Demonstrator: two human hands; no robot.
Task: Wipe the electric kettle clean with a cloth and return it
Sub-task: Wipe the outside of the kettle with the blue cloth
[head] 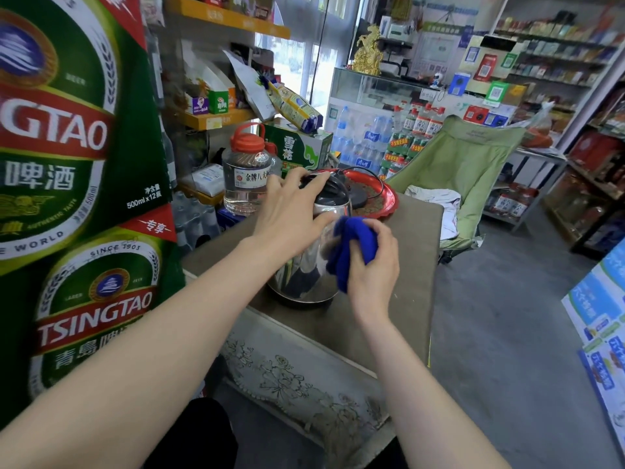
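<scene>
The electric kettle [309, 252] stands upright on our tabletop [399, 282], its long axis vertical, steel body shining below a black lid. Our left hand [291, 214] spreads open over the lid and upper wall, steadying it from the left without closing round anything. Our right hand [372, 265] has its grip closed on a bunched blue cloth [351, 252], pressed against the kettle's right flank. The kettle lies just left of that hand, so we judge the wiping stroke runs down or around the wall. Just beyond, on the far side, a red tray [382, 198] carries the black base and cord, the likely return place. Left of it a clear jar [248, 179] with a red cap bears Chinese characters. The cartons [67, 164] at the left read "TSINGTAO", "500ml x 12", "SINCE 1903".
</scene>
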